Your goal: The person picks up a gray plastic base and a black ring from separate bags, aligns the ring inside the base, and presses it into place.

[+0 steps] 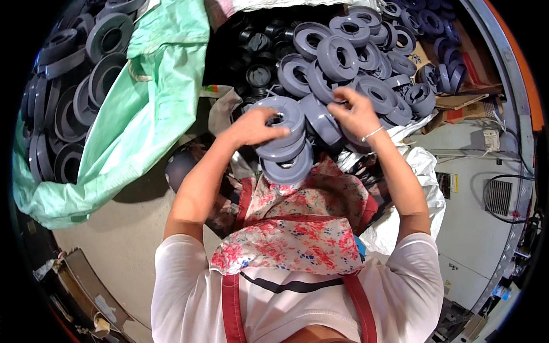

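A short stack of grey plastic rings [287, 170] stands against my lap, over the floral apron [291, 243]. My left hand [254, 127] is closed on the top ring [287, 108], with fingertips at its centre hole and the thumb across its face. To the right of the stack, another grey ring [320, 119] leans on its edge. My right hand [357, 114] hovers just right of that ring, thumb and fingers bent but apart, and nothing shows between them. A heap of similar rings [337, 59] lies just beyond both hands.
Black round parts [259, 74] fill a dark area beyond my left hand. A green woven sack [166, 74] at left borders more grey rings [108, 37]. Darker rings [430, 22] lie at far right. A pale metal cabinet [472, 206] stands right, with a black cable [486, 197].
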Action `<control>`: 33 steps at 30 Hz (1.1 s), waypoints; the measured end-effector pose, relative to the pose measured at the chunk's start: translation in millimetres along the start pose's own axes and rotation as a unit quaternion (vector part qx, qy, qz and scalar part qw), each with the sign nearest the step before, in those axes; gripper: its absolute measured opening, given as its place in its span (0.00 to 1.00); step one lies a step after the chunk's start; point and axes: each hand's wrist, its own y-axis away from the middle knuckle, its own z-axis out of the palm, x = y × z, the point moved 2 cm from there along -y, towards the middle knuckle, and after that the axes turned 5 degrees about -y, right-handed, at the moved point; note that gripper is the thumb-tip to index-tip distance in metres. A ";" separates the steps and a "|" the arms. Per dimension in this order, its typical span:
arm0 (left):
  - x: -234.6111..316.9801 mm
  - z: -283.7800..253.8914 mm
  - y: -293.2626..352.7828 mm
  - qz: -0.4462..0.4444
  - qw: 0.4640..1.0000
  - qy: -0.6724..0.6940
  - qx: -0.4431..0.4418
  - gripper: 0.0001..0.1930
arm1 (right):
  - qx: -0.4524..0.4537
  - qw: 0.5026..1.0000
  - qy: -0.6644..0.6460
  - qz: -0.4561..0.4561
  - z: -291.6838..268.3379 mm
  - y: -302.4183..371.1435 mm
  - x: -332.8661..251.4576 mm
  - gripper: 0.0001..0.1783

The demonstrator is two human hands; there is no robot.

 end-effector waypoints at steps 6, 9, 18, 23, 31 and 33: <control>-4.7 9.4 5.0 0.043 0.990 -0.131 -0.037 0.35 | -0.078 0.934 0.299 -0.179 74.5 28.3 -22.9 0.39; 9.3 -11.8 11.2 0.048 0.993 -0.095 0.059 0.33 | -0.046 0.896 0.375 -0.235 64.0 7.4 7.6 0.35; -16.0 -47.4 20.1 -0.208 0.843 0.332 0.369 0.28 | 0.028 0.890 0.446 -0.094 11.9 -33.6 -30.0 0.29; -24.5 -43.1 15.8 -0.228 0.761 0.500 0.343 0.21 | -0.087 0.967 0.207 -0.121 104.0 -108.8 -44.1 0.28; -38.6 -39.2 3.1 -0.210 0.738 0.533 0.356 0.23 | -0.096 0.954 0.274 0.075 193.3 -167.5 3.6 0.41; -46.0 -34.9 -0.3 -0.230 0.740 0.505 0.380 0.23 | -0.094 0.963 0.251 0.036 179.6 -163.6 16.7 0.40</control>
